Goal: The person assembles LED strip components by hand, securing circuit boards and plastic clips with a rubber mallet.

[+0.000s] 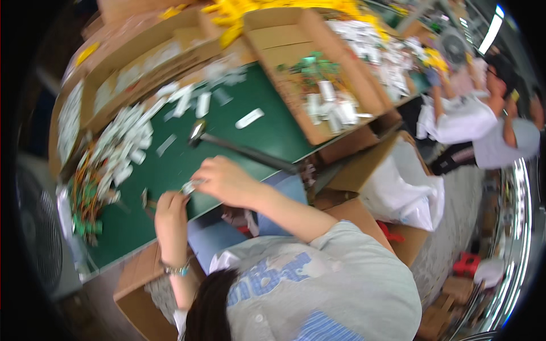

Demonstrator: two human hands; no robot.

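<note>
My left hand (170,211), with a beaded bracelet on its wrist, is closed at the near edge of the green table. My right hand (220,178) is just beside it, its fingers pinched together. Between the two sets of fingertips is a small white part (189,187), blurred and mostly covered. A hammer (244,150) lies beyond my right hand, its metal head to the left and dark handle to the right. A small tool (147,200) rests left of my left hand; its kind is unclear. One white flat casing (249,118) lies past the hammer.
White casings (122,139) pile up at left, beside orange wires with green boards (85,199). An open cardboard box (273,48) at the back holds boards and white parts. A carton with a white bag (406,182) stands at right. Co-workers (472,122) are at far right.
</note>
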